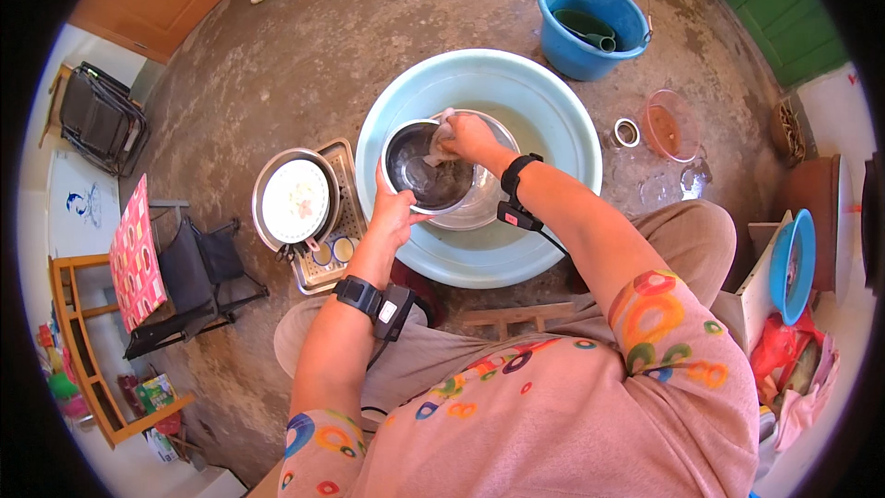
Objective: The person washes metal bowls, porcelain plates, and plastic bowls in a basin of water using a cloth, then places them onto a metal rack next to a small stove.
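Observation:
My left hand (394, 204) grips the near-left rim of a round metal bowl (415, 166), its thumb over the edge. The bowl is tilted above a large pale-blue plastic basin (477, 273) that holds cloudy water. In my right hand (477, 142) is a whitish cloth (442, 142), which hangs over the bowl's far-right rim and down inside. Behind the held bowl, a second round vessel (494, 204) sits in the basin, partly covered by the bowl and my right hand.
Left of the basin, a perforated metal tray (352, 214) carries a metal pan with a white plate (296, 200) and small cups (343, 249). A blue bucket (588, 66) with a green dipper stands beyond. On the right are a clear pinkish bowl (671, 124) and a small ring-shaped item (626, 133).

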`<state>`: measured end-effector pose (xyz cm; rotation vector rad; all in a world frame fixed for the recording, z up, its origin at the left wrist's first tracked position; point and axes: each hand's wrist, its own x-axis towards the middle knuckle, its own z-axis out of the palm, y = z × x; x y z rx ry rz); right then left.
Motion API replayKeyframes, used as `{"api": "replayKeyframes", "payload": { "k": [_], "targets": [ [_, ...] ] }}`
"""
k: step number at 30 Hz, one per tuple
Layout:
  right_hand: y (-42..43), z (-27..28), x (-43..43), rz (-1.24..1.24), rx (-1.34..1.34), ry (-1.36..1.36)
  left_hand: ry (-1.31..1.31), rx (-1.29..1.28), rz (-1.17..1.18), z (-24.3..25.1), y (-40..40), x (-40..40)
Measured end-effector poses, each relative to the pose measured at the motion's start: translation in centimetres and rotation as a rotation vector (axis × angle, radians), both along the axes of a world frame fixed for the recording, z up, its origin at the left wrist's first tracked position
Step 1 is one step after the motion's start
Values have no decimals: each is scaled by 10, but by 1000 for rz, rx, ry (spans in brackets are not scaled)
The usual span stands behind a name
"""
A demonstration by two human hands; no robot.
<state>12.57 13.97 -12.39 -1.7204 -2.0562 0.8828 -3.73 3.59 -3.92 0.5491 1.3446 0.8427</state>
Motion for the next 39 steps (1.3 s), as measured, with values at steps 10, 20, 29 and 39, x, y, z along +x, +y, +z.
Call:
{"api": "replayKeyframes", "payload": {
  "k": [10, 20, 29, 39],
  "targets": [
    [14, 21, -21, 340, 611, 152, 13, 20, -119, 1, 9, 10],
    [-41, -2, -37, -71, 291, 161, -132, 54, -42, -3, 16, 14],
    [-44, -3, -40, 347, 58, 615, -75, 80, -70, -6, 12, 3],
    [-43, 8, -27, 726, 508, 299, -64, 115, -87, 15, 11, 7]
  ]
}}
